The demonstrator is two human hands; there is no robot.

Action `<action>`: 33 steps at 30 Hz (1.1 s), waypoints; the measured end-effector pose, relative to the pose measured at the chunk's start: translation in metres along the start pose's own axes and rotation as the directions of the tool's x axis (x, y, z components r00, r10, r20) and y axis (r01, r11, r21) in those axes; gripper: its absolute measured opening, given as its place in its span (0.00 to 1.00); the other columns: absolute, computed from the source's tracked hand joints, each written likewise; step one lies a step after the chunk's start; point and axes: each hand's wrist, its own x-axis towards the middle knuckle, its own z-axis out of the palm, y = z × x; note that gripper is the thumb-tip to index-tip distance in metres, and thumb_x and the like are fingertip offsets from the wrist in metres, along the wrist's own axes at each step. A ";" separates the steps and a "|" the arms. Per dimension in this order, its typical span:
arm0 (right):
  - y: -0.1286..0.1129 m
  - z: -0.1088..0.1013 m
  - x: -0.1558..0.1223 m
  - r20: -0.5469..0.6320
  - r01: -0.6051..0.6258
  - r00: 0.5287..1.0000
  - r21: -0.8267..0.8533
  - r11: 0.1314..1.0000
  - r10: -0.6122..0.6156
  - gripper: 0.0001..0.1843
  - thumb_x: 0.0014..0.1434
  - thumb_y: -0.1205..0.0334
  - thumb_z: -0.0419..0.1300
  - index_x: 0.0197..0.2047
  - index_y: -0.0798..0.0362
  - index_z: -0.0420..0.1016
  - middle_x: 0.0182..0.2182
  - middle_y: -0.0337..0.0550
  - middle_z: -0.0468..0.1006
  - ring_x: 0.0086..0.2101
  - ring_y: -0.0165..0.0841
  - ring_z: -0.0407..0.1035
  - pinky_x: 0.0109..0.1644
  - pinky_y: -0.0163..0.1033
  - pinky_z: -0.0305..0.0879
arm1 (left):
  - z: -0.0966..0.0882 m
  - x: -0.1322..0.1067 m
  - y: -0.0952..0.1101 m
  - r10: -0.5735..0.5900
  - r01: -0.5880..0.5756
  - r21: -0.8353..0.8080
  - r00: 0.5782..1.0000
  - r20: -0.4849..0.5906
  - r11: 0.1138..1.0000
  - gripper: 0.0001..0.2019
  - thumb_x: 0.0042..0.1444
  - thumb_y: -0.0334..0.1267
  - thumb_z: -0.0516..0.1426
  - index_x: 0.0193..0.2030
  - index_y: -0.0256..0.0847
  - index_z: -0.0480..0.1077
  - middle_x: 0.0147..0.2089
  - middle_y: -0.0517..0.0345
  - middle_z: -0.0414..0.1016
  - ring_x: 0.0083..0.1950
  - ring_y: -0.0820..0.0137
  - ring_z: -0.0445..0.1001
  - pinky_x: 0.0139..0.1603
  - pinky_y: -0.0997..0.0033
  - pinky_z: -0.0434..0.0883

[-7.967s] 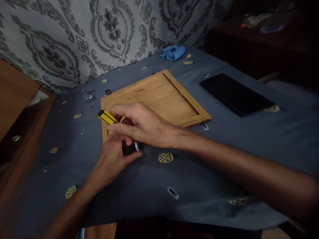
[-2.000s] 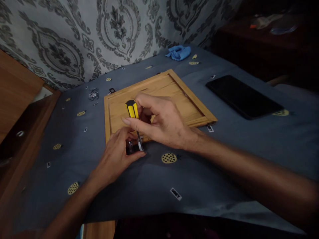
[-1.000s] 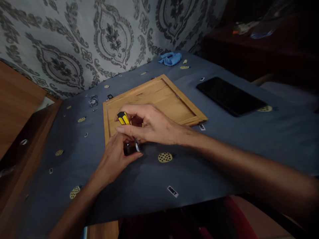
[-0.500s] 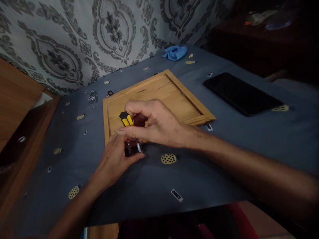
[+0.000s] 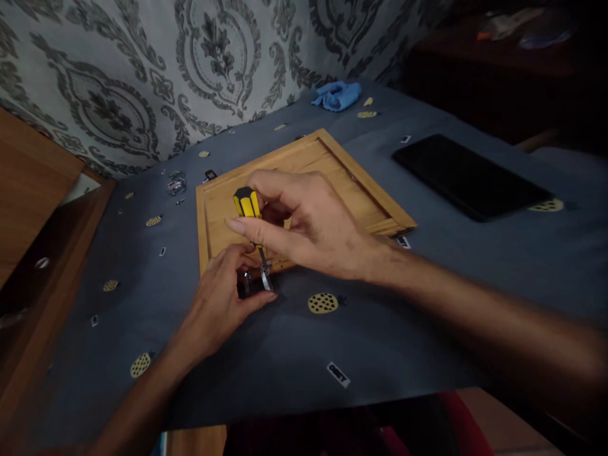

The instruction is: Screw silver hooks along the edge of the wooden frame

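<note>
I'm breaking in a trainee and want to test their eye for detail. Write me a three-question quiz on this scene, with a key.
1. Multiple choice: What does the right hand hold?
A) a hammer
B) a yellow-and-black screwdriver
C) a paintbrush

2. True or false: The flat black device lies apart from the wooden panel.

3. Short answer: Which hand has its thumb and fingers on either side of the metal fitting?

Key:
1. B
2. True
3. The left hand
</note>
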 end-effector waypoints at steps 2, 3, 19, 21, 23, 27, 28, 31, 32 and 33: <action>0.002 0.003 -0.001 0.012 0.017 1.000 -0.016 1.000 -0.016 0.19 0.68 0.62 0.60 0.29 0.51 0.54 0.25 0.30 0.55 0.27 0.24 0.54 0.30 0.33 0.50 | 0.000 0.000 0.001 0.008 -0.008 0.023 1.000 -0.006 1.000 0.22 0.50 0.38 0.70 0.48 0.44 0.67 0.46 0.56 0.80 0.48 0.56 0.80 0.49 0.53 0.76; 0.003 0.004 -0.001 0.015 0.029 0.999 -0.014 0.999 -0.029 0.20 0.68 0.62 0.60 0.29 0.50 0.53 0.25 0.30 0.55 0.27 0.24 0.54 0.30 0.33 0.50 | -0.001 0.000 0.001 0.012 -0.012 0.038 1.000 -0.010 0.999 0.21 0.50 0.38 0.70 0.47 0.44 0.67 0.46 0.56 0.80 0.48 0.56 0.79 0.49 0.53 0.75; 0.001 0.002 0.001 0.112 -0.017 0.994 0.029 0.999 0.013 0.19 0.67 0.60 0.61 0.28 0.50 0.56 0.25 0.32 0.60 0.28 0.25 0.56 0.28 0.32 0.53 | 0.000 0.001 0.000 0.037 -0.036 0.050 0.999 -0.024 0.998 0.19 0.50 0.37 0.70 0.44 0.45 0.68 0.44 0.57 0.79 0.47 0.55 0.79 0.46 0.55 0.76; -0.003 -0.002 0.002 0.154 -0.044 0.987 0.032 0.999 0.039 0.18 0.67 0.62 0.61 0.28 0.51 0.58 0.26 0.32 0.61 0.29 0.25 0.57 0.29 0.31 0.55 | 0.000 0.000 -0.001 0.053 -0.051 0.063 0.998 -0.027 0.997 0.17 0.50 0.37 0.70 0.43 0.44 0.68 0.44 0.57 0.78 0.47 0.55 0.78 0.47 0.55 0.76; -0.006 -0.005 0.002 0.205 -0.055 0.978 0.046 0.997 0.045 0.17 0.66 0.65 0.61 0.28 0.52 0.59 0.26 0.32 0.62 0.30 0.24 0.59 0.30 0.30 0.58 | 0.000 -0.001 -0.002 0.074 -0.071 0.079 0.997 -0.037 0.994 0.16 0.51 0.38 0.70 0.42 0.44 0.69 0.44 0.56 0.78 0.47 0.55 0.78 0.47 0.54 0.75; -0.008 -0.005 0.002 0.235 -0.057 0.971 0.079 0.995 0.037 0.18 0.66 0.68 0.61 0.28 0.52 0.58 0.26 0.31 0.62 0.29 0.24 0.59 0.30 0.30 0.58 | 0.001 -0.001 -0.004 0.104 -0.100 0.096 0.994 -0.044 0.990 0.17 0.51 0.37 0.71 0.44 0.43 0.70 0.44 0.56 0.78 0.46 0.56 0.78 0.48 0.52 0.76; -0.007 -0.004 0.002 0.218 -0.056 0.975 0.082 0.995 0.037 0.18 0.66 0.67 0.61 0.28 0.51 0.57 0.26 0.31 0.62 0.29 0.24 0.59 0.30 0.30 0.58 | 0.001 -0.001 -0.005 0.105 -0.100 0.098 0.994 -0.043 0.990 0.17 0.51 0.37 0.71 0.44 0.43 0.70 0.44 0.56 0.78 0.46 0.56 0.78 0.48 0.52 0.76; -0.002 0.003 0.000 0.157 -0.040 0.987 0.090 0.995 0.026 0.20 0.65 0.64 0.64 0.28 0.51 0.56 0.26 0.31 0.61 0.29 0.25 0.58 0.29 0.31 0.57 | 0.002 -0.002 -0.008 0.090 -0.084 0.114 0.995 -0.047 0.990 0.19 0.52 0.40 0.70 0.47 0.43 0.69 0.44 0.54 0.78 0.48 0.53 0.78 0.50 0.49 0.76; 0.000 0.005 0.000 0.141 -0.033 0.990 0.093 0.995 0.020 0.20 0.64 0.63 0.64 0.28 0.51 0.56 0.25 0.31 0.61 0.29 0.25 0.58 0.29 0.32 0.56 | 0.002 -0.002 -0.009 0.089 -0.082 0.119 0.995 -0.048 0.990 0.20 0.52 0.41 0.70 0.48 0.42 0.69 0.44 0.53 0.78 0.49 0.52 0.78 0.51 0.48 0.76; 0.001 0.007 -0.001 0.126 -0.026 0.992 0.092 0.995 0.015 0.21 0.64 0.62 0.65 0.28 0.50 0.56 0.25 0.31 0.61 0.28 0.25 0.57 0.29 0.32 0.56 | 0.003 -0.002 -0.010 0.091 -0.084 0.121 0.995 -0.049 0.989 0.21 0.53 0.42 0.70 0.49 0.42 0.69 0.44 0.52 0.78 0.49 0.51 0.78 0.51 0.47 0.76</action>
